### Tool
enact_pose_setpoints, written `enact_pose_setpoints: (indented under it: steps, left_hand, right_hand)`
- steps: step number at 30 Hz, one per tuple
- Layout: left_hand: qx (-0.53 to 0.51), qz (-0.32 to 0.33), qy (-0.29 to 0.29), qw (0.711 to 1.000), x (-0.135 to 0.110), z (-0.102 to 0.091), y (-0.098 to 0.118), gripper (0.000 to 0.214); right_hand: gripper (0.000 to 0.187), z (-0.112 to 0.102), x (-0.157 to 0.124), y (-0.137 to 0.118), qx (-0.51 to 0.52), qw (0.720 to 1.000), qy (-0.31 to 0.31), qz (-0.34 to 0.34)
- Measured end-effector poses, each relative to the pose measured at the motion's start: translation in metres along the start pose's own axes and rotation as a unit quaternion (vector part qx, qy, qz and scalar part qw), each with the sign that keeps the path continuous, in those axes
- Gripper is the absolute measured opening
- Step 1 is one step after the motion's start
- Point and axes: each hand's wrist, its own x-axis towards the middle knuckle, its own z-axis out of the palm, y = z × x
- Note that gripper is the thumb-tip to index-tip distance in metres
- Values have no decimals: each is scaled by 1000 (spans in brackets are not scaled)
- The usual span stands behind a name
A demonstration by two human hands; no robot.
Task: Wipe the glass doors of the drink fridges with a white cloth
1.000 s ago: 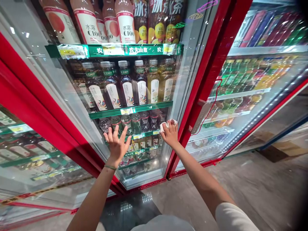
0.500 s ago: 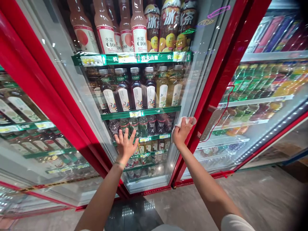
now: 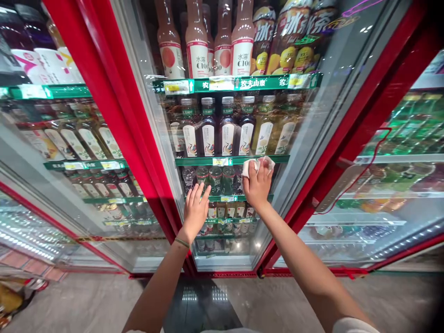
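Observation:
A red-framed glass door (image 3: 312, 159) of a drinks cooler stands in front of me. My right hand (image 3: 258, 188) presses a crumpled white cloth (image 3: 250, 167) to the glass, just below the green shelf edge with the tea bottles. Parts of the cloth stick out above and beside the fingers. To the left, my left hand (image 3: 195, 213) is open, its fingers stretched upward at the glass and nothing in it. Behind the pane, small dark bottles (image 3: 215, 178) show between the two hands.
Tea bottles (image 3: 228, 132) and pink drink bottles (image 3: 242, 48) fill the higher shelves inside. On the right, a grey handle plate (image 3: 342, 187) with a red cord (image 3: 376, 157) sits by the neighbouring door. More stocked coolers flank both sides, above a grey tiled floor (image 3: 100, 300).
My right hand and the cloth have slid left across the glass, from the door's right edge toward its middle. The fingers of my left hand are closer together. The view has turned left.

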Motion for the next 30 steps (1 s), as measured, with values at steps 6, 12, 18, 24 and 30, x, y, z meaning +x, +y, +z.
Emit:
enact_pose_setpoints:
  steps: [6, 12, 18, 24, 30]
  left_hand:
    - [-18, -80, 13, 997, -32, -13, -16, 62]
    - [-29, -121, 30, 992, -49, -25, -38, 54]
    - [-54, -118, 49, 990, -72, -43, -60, 44]
    - [-25, -120, 59, 991, -86, -59, -73, 42]
    - [-52, -118, 52, 990, -76, -61, -64, 39]
  right_hand:
    - [64, 0, 7, -70, 90, 965, -119, -216]
    - [70, -1, 47, -121, 116, 980, -99, -131]
    - [61, 29, -6, -159, 141, 931, -143, -305]
    - [64, 23, 11, -174, 171, 936, -135, -277]
    - [68, 25, -11, -180, 157, 957, -129, -206]
